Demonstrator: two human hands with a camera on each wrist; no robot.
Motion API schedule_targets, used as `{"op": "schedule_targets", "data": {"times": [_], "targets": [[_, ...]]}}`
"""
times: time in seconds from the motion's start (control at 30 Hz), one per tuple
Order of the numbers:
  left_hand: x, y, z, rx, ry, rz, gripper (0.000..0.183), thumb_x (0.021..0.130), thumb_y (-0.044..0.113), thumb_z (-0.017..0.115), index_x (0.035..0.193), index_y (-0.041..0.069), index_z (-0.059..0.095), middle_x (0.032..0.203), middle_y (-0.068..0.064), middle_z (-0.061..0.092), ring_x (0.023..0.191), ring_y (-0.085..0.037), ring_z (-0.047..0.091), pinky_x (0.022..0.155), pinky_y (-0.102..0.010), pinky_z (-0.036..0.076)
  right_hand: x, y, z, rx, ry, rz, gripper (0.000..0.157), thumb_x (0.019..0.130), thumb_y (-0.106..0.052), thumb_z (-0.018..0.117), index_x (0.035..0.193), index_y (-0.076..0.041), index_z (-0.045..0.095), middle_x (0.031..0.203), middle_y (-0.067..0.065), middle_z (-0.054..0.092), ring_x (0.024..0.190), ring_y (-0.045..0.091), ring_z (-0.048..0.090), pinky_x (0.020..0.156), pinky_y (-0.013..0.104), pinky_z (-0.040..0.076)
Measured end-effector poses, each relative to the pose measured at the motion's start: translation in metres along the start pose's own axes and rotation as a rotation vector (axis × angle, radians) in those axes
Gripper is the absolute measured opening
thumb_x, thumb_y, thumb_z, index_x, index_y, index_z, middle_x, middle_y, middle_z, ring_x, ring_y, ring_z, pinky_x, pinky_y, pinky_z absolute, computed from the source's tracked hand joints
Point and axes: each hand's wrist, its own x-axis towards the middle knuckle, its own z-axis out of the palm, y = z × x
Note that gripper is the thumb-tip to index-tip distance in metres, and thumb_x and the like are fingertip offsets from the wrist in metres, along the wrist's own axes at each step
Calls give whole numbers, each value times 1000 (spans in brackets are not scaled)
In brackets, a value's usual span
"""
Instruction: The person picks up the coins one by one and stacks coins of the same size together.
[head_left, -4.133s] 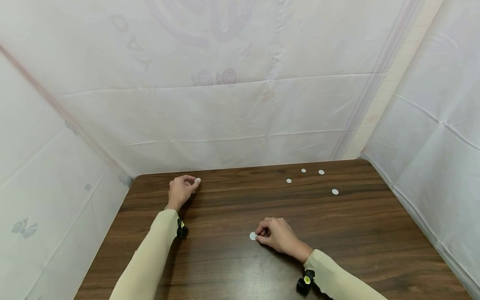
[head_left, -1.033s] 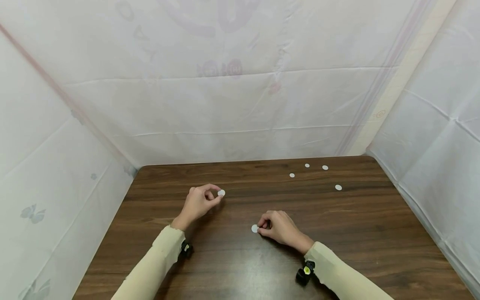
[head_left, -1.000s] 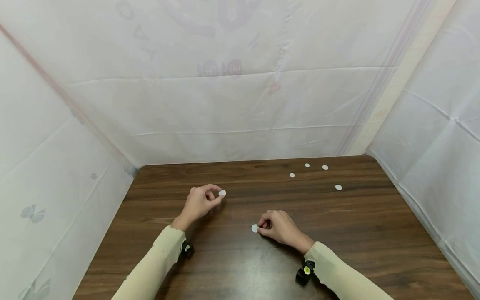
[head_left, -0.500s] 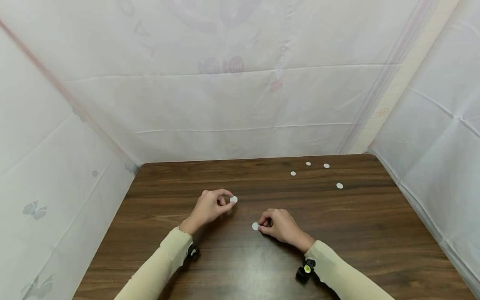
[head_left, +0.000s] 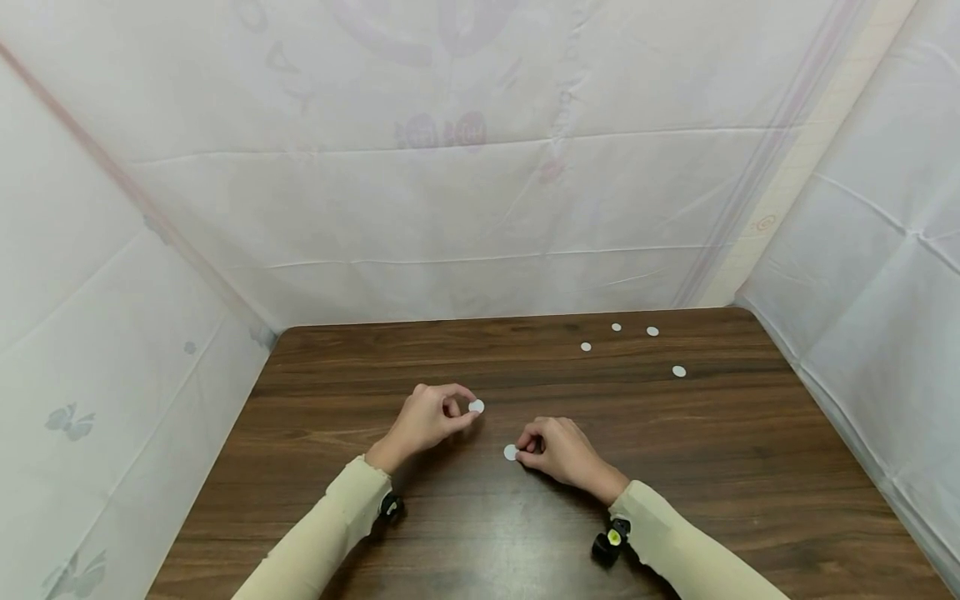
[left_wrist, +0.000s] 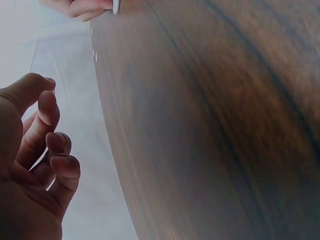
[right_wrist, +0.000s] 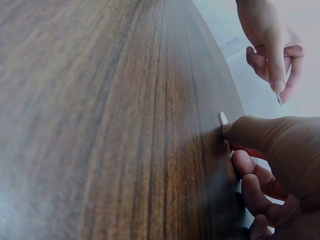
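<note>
White disc (head_left: 477,407) was pinched by the left hand (head_left: 424,418), at ten-thirty from a second disc (head_left: 511,452), pinched by the right hand (head_left: 564,452). Four discs (head_left: 653,332) were seen farther across the desk (head_left: 757,467), one to two o'clock from it. Light rim pinch judged best.

A dark wood-grain bench (head_left: 750,467) spreads across 6 o'clock, with four loose white discs (head_left: 678,372) lying apart between its 1 and 2 o'clock. A creased white back sheet (head_left: 480,208), faintly printed, hangs at 12; a left sheet (head_left: 90,292) with grey butterfly prints (head_left: 71,422) stands at 9, a folded right sheet (head_left: 885,308) at 3.
</note>
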Motion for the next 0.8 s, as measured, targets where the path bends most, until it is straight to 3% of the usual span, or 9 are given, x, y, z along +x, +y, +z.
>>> {"op": "schedule_targets", "data": {"times": [0.8], "targets": [[0,20,30,68,-225,51,15,90,22,81,100,11,76,55,19,53,46,9,43,44,-15,34,1,0,0,1,-9,7,9,83,-16,86,83,-19,78,76,-13,65,66,-2,56,62,21,47]]}}
